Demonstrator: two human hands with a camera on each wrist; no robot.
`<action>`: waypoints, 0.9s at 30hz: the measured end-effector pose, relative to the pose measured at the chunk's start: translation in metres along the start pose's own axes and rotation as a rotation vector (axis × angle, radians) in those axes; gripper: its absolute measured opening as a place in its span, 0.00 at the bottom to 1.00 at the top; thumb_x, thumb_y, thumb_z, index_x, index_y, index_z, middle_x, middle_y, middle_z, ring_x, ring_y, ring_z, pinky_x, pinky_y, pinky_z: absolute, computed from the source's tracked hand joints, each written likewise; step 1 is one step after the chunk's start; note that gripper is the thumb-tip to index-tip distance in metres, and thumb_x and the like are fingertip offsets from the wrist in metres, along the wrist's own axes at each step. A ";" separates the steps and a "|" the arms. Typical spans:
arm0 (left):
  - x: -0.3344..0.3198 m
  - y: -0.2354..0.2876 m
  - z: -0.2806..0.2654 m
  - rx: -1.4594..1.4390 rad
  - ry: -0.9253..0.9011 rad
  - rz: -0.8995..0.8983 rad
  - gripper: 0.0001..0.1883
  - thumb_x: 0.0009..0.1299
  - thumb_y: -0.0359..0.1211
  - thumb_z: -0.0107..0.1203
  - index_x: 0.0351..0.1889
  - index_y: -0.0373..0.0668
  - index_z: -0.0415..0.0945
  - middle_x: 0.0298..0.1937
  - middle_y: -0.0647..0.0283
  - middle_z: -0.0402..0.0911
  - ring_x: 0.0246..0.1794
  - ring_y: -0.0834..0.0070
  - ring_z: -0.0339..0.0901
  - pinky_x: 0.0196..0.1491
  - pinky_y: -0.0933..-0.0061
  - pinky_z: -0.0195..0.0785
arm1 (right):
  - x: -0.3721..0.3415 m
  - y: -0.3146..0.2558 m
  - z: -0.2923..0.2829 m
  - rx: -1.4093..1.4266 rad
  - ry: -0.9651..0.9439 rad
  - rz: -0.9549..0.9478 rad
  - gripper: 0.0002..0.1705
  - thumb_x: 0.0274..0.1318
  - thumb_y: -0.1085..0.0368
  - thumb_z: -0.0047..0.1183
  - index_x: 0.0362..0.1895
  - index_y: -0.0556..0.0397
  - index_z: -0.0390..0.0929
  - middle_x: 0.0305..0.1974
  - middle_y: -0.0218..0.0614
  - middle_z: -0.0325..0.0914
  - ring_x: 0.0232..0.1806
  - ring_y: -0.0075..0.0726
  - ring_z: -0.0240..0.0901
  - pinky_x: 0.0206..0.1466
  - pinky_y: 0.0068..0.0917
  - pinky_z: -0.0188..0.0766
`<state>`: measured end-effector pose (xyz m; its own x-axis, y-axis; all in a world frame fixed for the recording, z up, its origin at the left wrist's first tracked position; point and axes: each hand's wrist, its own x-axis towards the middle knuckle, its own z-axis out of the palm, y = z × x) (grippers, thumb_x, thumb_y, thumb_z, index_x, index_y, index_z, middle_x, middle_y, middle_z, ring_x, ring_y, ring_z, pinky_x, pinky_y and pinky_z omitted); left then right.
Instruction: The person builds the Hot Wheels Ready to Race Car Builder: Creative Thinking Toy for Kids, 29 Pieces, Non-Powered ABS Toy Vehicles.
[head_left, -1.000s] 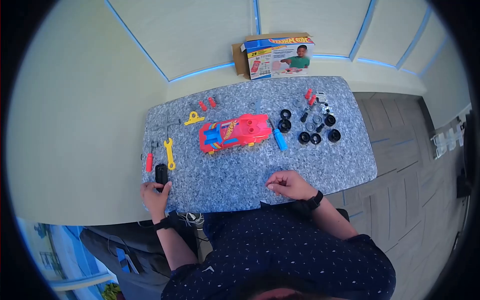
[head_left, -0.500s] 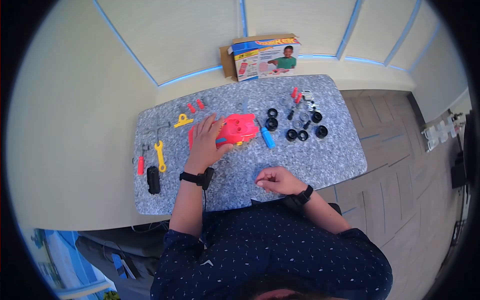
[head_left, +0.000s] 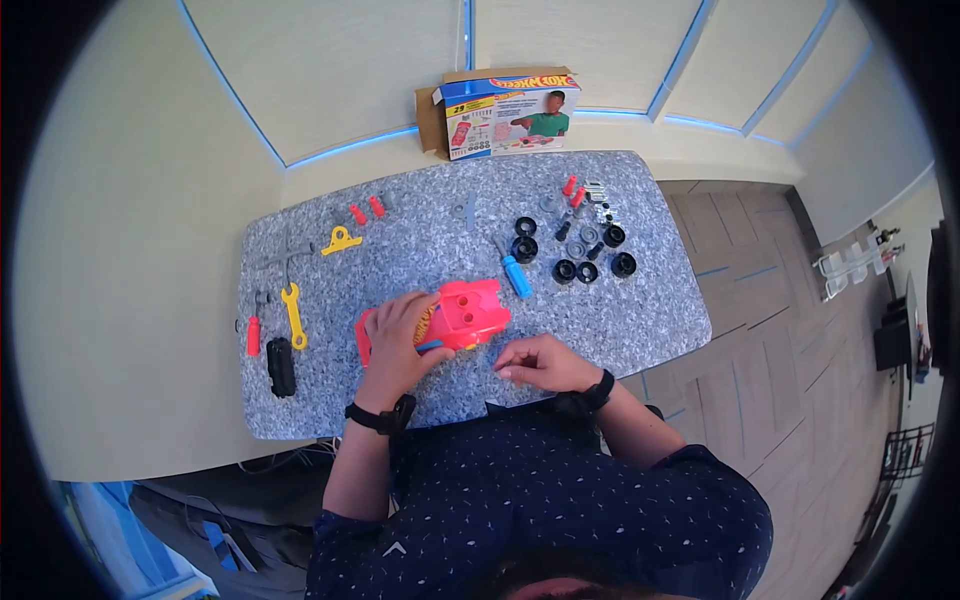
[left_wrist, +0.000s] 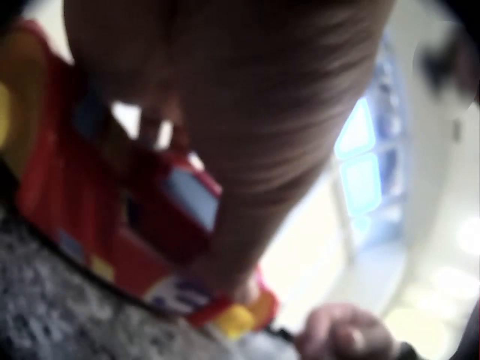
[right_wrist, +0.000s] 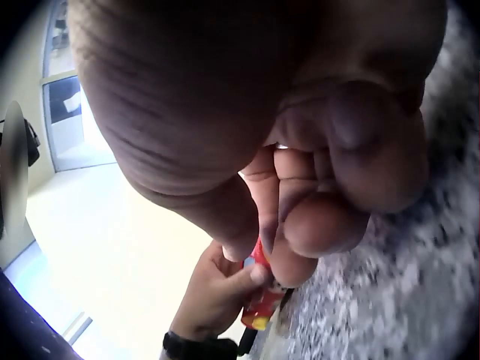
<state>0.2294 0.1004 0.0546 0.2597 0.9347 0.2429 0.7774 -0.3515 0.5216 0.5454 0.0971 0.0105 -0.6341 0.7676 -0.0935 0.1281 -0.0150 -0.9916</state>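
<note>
A red toy car [head_left: 470, 312] lies near the table's front edge, with blue and yellow parts showing. My left hand [head_left: 392, 350] grips its left part from above, thumb on the near side and fingers over the far side. The left wrist view shows the car's red side [left_wrist: 82, 202] close under the hand, blurred. To the right of the car's nose, my right hand [head_left: 548, 364] rests at the table edge, fingers loosely curled and holding nothing. A blue-handled screwdriver [head_left: 517, 278] lies beyond the car.
Black wheels [head_left: 624, 264], grey rings and small red pieces [head_left: 579, 197] are spread at the back right. On the left lie a yellow wrench [head_left: 293, 318], a black part [head_left: 282, 370] and a red-handled tool [head_left: 254, 336]. An opened box [head_left: 480, 118] stands behind.
My left hand left the black part, reached onto the car and drew it toward the front edge. My right hand has stayed about where it was; the head view has shifted.
</note>
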 end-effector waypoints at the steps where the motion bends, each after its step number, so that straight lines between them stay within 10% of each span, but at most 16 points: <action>1: -0.003 0.000 -0.002 -0.001 0.000 -0.001 0.52 0.53 0.43 0.87 0.80 0.52 0.78 0.76 0.63 0.80 0.78 0.56 0.72 0.81 0.44 0.54 | 0.003 -0.005 -0.003 -0.082 0.033 -0.061 0.11 0.77 0.64 0.69 0.55 0.57 0.88 0.39 0.30 0.88 0.36 0.22 0.82 0.42 0.28 0.79; 9: -0.017 -0.005 -0.022 0.106 -0.195 0.025 0.63 0.50 0.46 0.89 0.89 0.67 0.69 0.84 0.63 0.72 0.81 0.56 0.69 0.78 0.37 0.55 | 0.065 -0.050 -0.085 -1.054 0.577 -0.274 0.29 0.60 0.77 0.68 0.67 0.50 0.87 0.67 0.43 0.86 0.62 0.55 0.83 0.66 0.46 0.80; 16: -0.017 -0.016 -0.027 0.145 -0.302 0.054 0.68 0.49 0.40 0.89 0.92 0.72 0.63 0.84 0.63 0.70 0.81 0.55 0.69 0.74 0.37 0.59 | 0.078 -0.015 -0.098 -1.203 0.397 -0.150 0.42 0.55 0.80 0.68 0.75 0.41 0.83 0.82 0.30 0.76 0.76 0.60 0.73 0.79 0.56 0.71; 23: -0.013 -0.010 -0.022 0.143 -0.281 0.026 0.64 0.53 0.41 0.84 0.92 0.70 0.62 0.77 0.60 0.76 0.71 0.53 0.77 0.69 0.41 0.67 | 0.083 -0.014 -0.103 -1.070 0.368 -0.170 0.38 0.49 0.75 0.74 0.68 0.42 0.84 0.64 0.43 0.84 0.66 0.64 0.80 0.71 0.51 0.76; 27: -0.012 -0.009 -0.025 0.075 -0.249 0.026 0.64 0.55 0.44 0.83 0.93 0.65 0.61 0.69 0.54 0.80 0.65 0.47 0.81 0.65 0.45 0.74 | 0.062 -0.074 -0.084 -0.728 0.449 -0.209 0.35 0.52 0.77 0.73 0.67 0.51 0.85 0.59 0.41 0.79 0.58 0.45 0.83 0.56 0.37 0.85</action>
<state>0.2049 0.0913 0.0669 0.4062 0.9128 0.0419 0.8063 -0.3797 0.4535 0.5610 0.1995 0.0857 -0.3583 0.8909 0.2791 0.5948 0.4483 -0.6673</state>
